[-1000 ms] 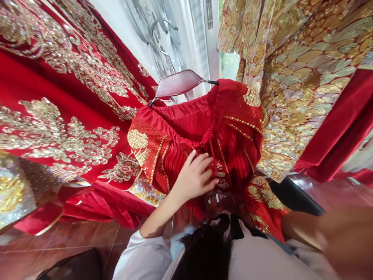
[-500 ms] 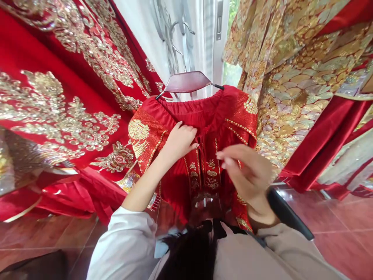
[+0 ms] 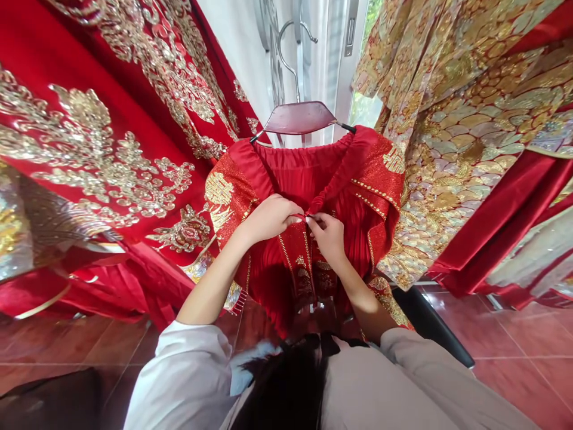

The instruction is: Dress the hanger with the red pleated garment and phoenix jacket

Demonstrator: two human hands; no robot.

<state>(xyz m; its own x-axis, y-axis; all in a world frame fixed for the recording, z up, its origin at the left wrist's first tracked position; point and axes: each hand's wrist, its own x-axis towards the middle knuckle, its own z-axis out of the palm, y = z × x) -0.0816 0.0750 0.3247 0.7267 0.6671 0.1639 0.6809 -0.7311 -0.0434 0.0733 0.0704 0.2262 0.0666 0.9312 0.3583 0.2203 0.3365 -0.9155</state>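
A red pleated skirt [image 3: 308, 167] with gold-embroidered panels hangs in front of me from a hanger [image 3: 302, 117] with a metal hook. Its gathered waistband meets at the front middle. There, my left hand [image 3: 277, 218] is closed on one end of the waistband, thumb and fingers pinched. Just beside it, my right hand [image 3: 327, 234] pinches the other end, fingertips nearly touching those of the left. Whatever small fastening lies between the fingertips is too small to make out.
On the left hangs a red garment [image 3: 129, 119] with silver beading. A gold patterned garment [image 3: 470, 131] and a red velvet piece [image 3: 487, 227] hang on the right. A black bar-shaped object [image 3: 434, 328] stands low at right above the tiled floor [image 3: 510, 358].
My right hand has moved left and up from beside the skirt to its waistband and closed on it. My left hand now grips the waistband near the middle.
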